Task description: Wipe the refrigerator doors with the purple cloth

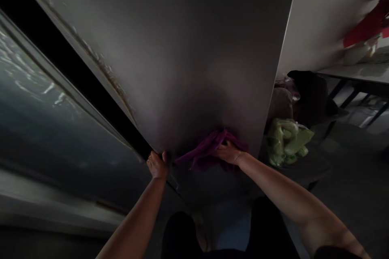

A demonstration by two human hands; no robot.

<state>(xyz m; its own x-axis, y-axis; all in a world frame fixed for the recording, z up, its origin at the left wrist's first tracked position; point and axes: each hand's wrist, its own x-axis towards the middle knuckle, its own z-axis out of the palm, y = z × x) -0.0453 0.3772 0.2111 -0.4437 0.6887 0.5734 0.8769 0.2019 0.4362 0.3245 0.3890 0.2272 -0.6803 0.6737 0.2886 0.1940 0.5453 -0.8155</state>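
A tall grey metal panel (182, 48), like a refrigerator side, fills the middle of the view. My right hand (227, 151) presses a purple cloth (206, 149) against its lower part, fingers closed on the cloth. My left hand (158, 164) grips the panel's left edge near the bottom, fingers curled around it; a ring shows on one finger.
A dark gap (75, 68) and a glossy grey surface (45, 129) lie to the left. At right, a green plastic bag (285, 139) sits on a dark round stool (313, 168), with dark bags behind it, a white wall and a table (358, 71) with red items.
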